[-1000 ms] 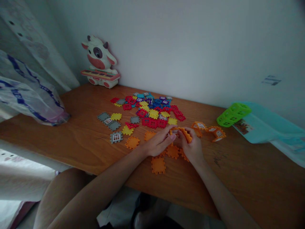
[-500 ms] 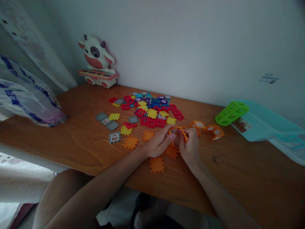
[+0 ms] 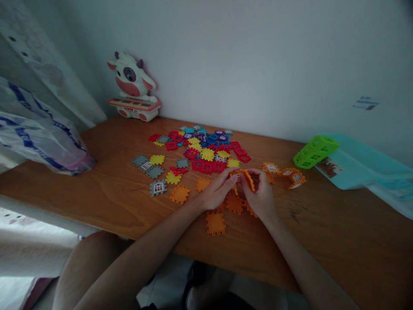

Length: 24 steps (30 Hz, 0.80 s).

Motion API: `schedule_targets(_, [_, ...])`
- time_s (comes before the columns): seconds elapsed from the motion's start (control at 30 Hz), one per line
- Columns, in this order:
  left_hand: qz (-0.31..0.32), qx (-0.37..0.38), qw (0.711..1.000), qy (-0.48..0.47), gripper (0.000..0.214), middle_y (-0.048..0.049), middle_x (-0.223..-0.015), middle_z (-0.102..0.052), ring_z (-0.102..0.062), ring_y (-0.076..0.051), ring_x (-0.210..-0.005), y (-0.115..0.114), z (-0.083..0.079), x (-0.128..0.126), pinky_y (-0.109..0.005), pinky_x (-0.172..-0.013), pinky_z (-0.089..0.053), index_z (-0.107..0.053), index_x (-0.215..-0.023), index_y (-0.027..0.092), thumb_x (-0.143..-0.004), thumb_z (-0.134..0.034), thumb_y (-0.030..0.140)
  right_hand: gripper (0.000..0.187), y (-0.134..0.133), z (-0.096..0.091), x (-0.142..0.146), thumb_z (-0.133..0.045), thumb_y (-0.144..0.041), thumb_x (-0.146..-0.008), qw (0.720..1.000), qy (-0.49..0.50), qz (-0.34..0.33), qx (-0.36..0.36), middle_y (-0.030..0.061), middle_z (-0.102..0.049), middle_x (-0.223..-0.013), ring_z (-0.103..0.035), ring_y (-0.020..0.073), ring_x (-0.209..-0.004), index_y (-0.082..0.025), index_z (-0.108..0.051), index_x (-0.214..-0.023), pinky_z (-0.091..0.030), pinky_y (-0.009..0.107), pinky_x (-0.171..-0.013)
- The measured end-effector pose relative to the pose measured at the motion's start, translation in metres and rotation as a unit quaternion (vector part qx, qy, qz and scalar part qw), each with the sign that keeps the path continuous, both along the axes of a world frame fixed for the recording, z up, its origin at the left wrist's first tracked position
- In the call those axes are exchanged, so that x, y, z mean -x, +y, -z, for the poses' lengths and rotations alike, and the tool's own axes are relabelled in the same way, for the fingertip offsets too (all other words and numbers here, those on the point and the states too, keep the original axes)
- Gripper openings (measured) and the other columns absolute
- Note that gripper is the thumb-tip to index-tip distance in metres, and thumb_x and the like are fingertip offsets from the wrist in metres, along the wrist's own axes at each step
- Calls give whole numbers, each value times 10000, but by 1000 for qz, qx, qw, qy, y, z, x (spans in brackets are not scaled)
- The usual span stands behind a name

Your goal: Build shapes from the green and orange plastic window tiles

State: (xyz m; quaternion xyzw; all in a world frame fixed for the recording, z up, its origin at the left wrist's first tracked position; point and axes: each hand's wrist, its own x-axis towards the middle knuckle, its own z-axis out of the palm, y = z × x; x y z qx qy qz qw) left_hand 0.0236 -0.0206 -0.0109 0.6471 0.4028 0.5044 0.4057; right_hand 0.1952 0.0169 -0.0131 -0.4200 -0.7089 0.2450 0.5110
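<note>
two hands, left hand [image 3: 218, 192] and right hand [image 3: 262, 196], grip orange panels [image 3: 249, 181] above the tabletop [image 3: 335, 241]; edge-joining seems underway, the next move calling for aligned teeth and firm pressing.

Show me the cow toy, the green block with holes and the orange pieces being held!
Cow toy [image 3: 130, 89]: head view, on its pink muzzle.
Green block [image 3: 316, 151]: head view, on its side.
Held orange pieces [image 3: 250, 181]: head view, on the right-hand piece's edge.

Toothed orange panels [image 3: 250, 181]; angled; between fingers [image 3: 228, 185]
</note>
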Motion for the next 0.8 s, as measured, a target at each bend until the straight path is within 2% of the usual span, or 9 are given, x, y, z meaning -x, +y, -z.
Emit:
schedule_targets(0.23, [-42,-39,998,-28,474,-168,-1381,-625,-650,-242,-1203,15,13,6,-432,-1031,-538,-520,-1387,178,-1038,-501,497,444,4,-1,-10,-696,-383,-919,993,-92,-72,-20,120,-705,-1221,-694,262,-1044,-246,-572,-1323,-574,486,-912])
schedule_targets(0.37, [-60,-100,991,64,425,-178,-1326,-637,-647,-259,-1181,15,17,11,-478,-1031,-531,-528,-1373,155,-1039,-515,416,487,8,0,-16,-699,-410,-922,988,-129,-89,-7,128,-692,-1285,-693,276,-1106,-261,-560,-1364,-564,515,-953])
schedule_targets(0.47, [-46,-138,980,135,404,-184,-1356,-620,-608,-278,-1264,15,18,13,-517,-1089,-495,-514,-1383,156,-1036,-518,363,573,10,0,-20,-729,-481,-893,977,-187,-101,-24,146,-683,-1298,-683,310,-1139,-256,-550,-1388,-556,551,-962])
schedule_targets(0.53, [-40,-152,974,165,378,-183,-1383,-609,-571,-281,-1327,15,18,14,-528,-1127,-467,-516,-1374,160,-1041,-504,337,562,13,-2,-24,-702,-525,-908,969,-221,-102,-39,149,-690,-1281,-672,325,-1158,-246,-561,-1376,-544,564,-977])
schedule_targets(0.6, [-54,-159,967,190,364,-187,-1397,-601,-552,-283,-1357,15,18,14,-533,-1150,-449,-521,-1364,155,-1046,-491,329,427,17,-4,-30,-589,-519,-984,967,-238,-74,-54,147,-709,-1222,-676,322,-1138,-228,-611,-1296,-537,557,-983])
schedule_targets(0.67, [-84,-160,959,216,386,-189,-1411,-590,-542,-285,-1371,15,17,16,-534,-1160,-443,-510,-1375,153,-1045,-500,351,363,22,-6,-37,-480,-482,-1036,965,-254,-12,-68,155,-720,-1139,-692,321,-1073,-204,-655,-1189,-548,542,-954])
schedule_targets(0.73, [-109,-161,950,246,426,-182,-1417,-586,-543,-289,-1367,14,14,17,-528,-1161,-447,-496,-1394,164,-1035,-525,392,376,26,-6,-44,-465,-469,-1033,953,-289,49,-75,179,-715,-1115,-695,341,-1045,-177,-665,-1159,-557,538,-930])
schedule_targets(0.8, [-118,-164,940,276,463,-175,-1410,-589,-546,-294,-1353,12,10,19,-514,-1161,-453,-490,-1403,170,-1021,-549,423,423,28,-5,-50,-512,-477,-1005,935,-337,82,-70,213,-701,-1174,-681,374,-1092,-141,-649,-1222,-551,545,-945])
